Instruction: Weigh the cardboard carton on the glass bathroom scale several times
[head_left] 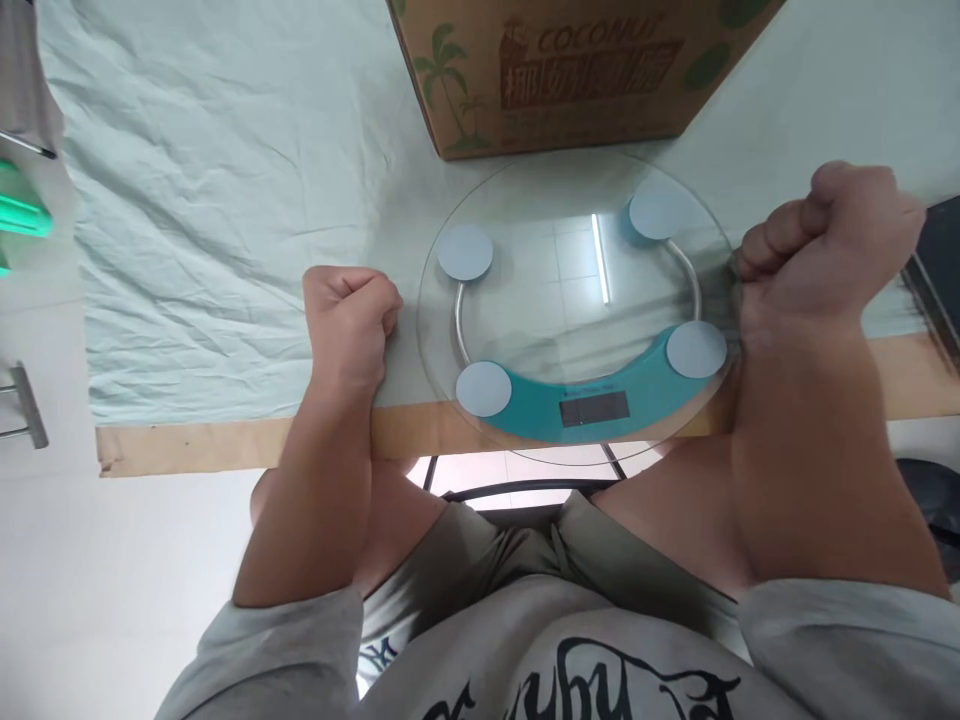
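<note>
A round glass bathroom scale (562, 340) with a teal band, a small dark display and silver-grey round pads lies flat in front of me. Its near edge juts out past the table edge. To its left, my left hand (349, 320) rests on the table in a fist, a small gap away from the glass. My right hand (832, 240) is also closed in a fist, close by the right rim; whether it touches the glass I cannot tell. Neither fist shows anything in it. The display shows no digits.
A cardboard box (577, 90) with coconut print stands just behind the scale. Pale green cloth (225, 200) covers the table, leaving a wooden front edge (195, 447) bare. A dark object (941, 260) is at the far right. Bright green items (22, 215) lie far left.
</note>
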